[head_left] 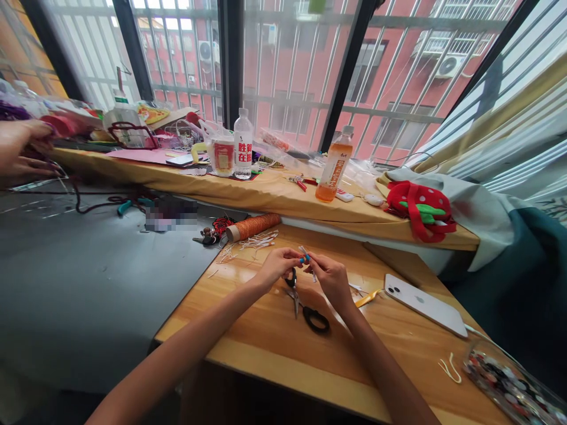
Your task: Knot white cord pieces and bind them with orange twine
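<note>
My left hand [281, 265] and my right hand [328, 276] meet above the wooden table, fingertips pinched close together. Between them runs a short white cord [314, 276], its upper ends poking out above the fingers. Small bright blue spots show at both fingertips; whether they are nails or beads I cannot tell. Just below the hands lies a pair of scissors [316, 320] with black handles, blades apart, partly hidden by my left fingers. To the right of my right hand is a yellow strip-like tool [368, 297].
A white phone [425, 304] lies at right, near a clear box of beads [509, 383]. An orange thread spool [253, 227] and cord scraps [261, 241] lie at the back. Bottles [335, 165] stand on the sill. Another person's hand [24, 147] holds dark cord at far left.
</note>
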Demonstrator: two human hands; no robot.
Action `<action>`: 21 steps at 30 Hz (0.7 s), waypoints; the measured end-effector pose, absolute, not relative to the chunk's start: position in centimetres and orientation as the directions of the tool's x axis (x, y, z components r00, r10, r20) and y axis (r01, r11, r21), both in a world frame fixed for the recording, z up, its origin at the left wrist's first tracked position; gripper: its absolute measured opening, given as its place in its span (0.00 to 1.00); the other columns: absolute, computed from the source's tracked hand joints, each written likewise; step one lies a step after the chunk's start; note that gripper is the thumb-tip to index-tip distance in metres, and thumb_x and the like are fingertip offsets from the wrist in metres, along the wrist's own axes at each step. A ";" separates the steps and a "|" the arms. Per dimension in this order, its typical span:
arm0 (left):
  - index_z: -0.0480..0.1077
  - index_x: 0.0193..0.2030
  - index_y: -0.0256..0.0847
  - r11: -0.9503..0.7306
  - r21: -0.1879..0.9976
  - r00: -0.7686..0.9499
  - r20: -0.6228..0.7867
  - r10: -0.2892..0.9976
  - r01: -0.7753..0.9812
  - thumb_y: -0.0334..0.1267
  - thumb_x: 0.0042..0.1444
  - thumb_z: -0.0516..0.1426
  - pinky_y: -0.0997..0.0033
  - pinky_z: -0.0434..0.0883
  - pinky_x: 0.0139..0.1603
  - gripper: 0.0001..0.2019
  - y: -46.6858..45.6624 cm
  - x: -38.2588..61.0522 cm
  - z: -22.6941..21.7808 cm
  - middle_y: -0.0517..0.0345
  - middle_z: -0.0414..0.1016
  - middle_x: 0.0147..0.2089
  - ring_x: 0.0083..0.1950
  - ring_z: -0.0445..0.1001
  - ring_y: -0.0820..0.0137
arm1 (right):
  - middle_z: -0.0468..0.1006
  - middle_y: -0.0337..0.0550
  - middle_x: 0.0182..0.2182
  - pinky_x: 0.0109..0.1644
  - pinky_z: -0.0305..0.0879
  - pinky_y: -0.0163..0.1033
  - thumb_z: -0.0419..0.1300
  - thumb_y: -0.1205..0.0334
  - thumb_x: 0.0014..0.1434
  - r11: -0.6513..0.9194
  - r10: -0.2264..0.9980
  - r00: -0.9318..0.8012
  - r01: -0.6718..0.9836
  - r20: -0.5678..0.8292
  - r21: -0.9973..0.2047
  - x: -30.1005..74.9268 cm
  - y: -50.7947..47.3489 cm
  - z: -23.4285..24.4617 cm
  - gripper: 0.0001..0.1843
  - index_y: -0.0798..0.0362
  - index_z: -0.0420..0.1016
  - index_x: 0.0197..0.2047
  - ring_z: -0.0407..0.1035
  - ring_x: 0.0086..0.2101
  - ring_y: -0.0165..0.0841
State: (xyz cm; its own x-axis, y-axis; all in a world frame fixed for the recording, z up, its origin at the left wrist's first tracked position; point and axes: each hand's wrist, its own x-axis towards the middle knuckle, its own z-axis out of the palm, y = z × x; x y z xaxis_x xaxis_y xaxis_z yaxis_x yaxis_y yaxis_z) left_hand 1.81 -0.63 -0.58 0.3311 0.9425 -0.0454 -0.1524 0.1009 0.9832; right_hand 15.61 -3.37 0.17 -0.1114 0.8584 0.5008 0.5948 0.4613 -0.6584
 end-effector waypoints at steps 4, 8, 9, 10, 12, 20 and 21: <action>0.68 0.27 0.34 0.080 0.990 0.304 -0.041 0.952 -0.117 0.34 0.40 0.57 0.80 0.48 0.15 0.06 -0.5 1.7 -0.6 0.65 0.65 0.18 0.13 0.53 0.84 | 0.76 0.42 0.27 0.27 0.63 0.31 0.50 0.62 0.54 0.473 0.853 -0.131 0.601 0.505 -0.644 15.7 -3.3 0.1 0.12 0.54 0.74 0.36 0.70 0.24 0.29; 0.70 0.26 0.35 0.036 0.995 0.291 -0.007 0.957 -0.095 0.34 0.38 0.58 0.80 0.49 0.17 0.06 -0.3 1.5 -0.7 0.63 0.68 0.21 0.18 0.56 0.83 | 0.76 0.42 0.28 0.29 0.63 0.31 0.50 0.62 0.54 0.477 0.847 -0.131 0.614 0.514 -0.629 15.7 -3.3 0.0 0.12 0.53 0.74 0.36 0.70 0.24 0.29; 0.71 0.26 0.35 0.047 0.994 0.298 -0.015 0.954 -0.102 0.33 0.38 0.58 0.80 0.49 0.18 0.06 -0.2 1.5 -0.8 0.62 0.68 0.22 0.18 0.56 0.83 | 0.76 0.41 0.28 0.29 0.63 0.31 0.50 0.62 0.54 0.479 0.846 -0.136 0.616 0.515 -0.625 15.7 -3.3 -0.1 0.12 0.53 0.74 0.36 0.70 0.25 0.29; 0.71 0.26 0.35 0.066 0.991 0.309 -0.028 0.951 -0.113 0.33 0.38 0.58 0.80 0.49 0.18 0.06 -0.1 1.4 -0.9 0.62 0.69 0.22 0.18 0.56 0.83 | 0.76 0.41 0.27 0.29 0.63 0.31 0.50 0.61 0.54 0.483 0.845 -0.141 0.617 0.516 -0.622 15.8 -3.2 -0.1 0.12 0.53 0.74 0.36 0.70 0.25 0.29; 0.71 0.26 0.35 0.103 0.985 0.335 -0.050 0.941 -0.141 0.33 0.37 0.59 0.80 0.50 0.19 0.06 0.2 1.3 -1.1 0.62 0.69 0.22 0.18 0.55 0.83 | 0.76 0.41 0.27 0.28 0.63 0.31 0.50 0.61 0.54 0.488 0.843 -0.153 0.617 0.515 -0.617 15.8 -3.2 -0.1 0.12 0.52 0.73 0.37 0.70 0.25 0.29; 0.72 0.31 0.32 0.258 0.895 0.453 -0.072 0.889 -0.364 0.31 0.40 0.57 0.79 0.60 0.28 0.09 0.5 0.7 -1.4 0.54 0.74 0.29 0.23 0.62 0.81 | 0.75 0.41 0.28 0.27 0.62 0.29 0.49 0.61 0.55 0.497 0.844 -0.176 0.611 0.506 -0.616 15.9 -3.1 -0.2 0.13 0.53 0.73 0.38 0.69 0.25 0.28; 0.72 0.31 0.32 0.289 0.878 0.468 -0.086 0.880 -0.382 0.32 0.42 0.55 0.79 0.61 0.29 0.09 0.6 0.6 -1.4 0.52 0.74 0.30 0.23 0.63 0.80 | 0.75 0.41 0.28 0.27 0.62 0.29 0.49 0.61 0.55 0.500 0.841 -0.179 0.618 0.511 -0.607 15.9 -3.1 -0.2 0.13 0.53 0.73 0.38 0.69 0.25 0.28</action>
State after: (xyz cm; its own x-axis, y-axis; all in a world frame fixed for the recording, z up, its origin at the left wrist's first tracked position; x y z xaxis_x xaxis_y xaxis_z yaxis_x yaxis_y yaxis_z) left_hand 0.58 0.57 -1.40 0.4679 0.8796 -0.0858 -0.3824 0.2890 0.8776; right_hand 15.95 -3.07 -0.15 -0.1787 0.8410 0.5106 0.6180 0.4998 -0.6068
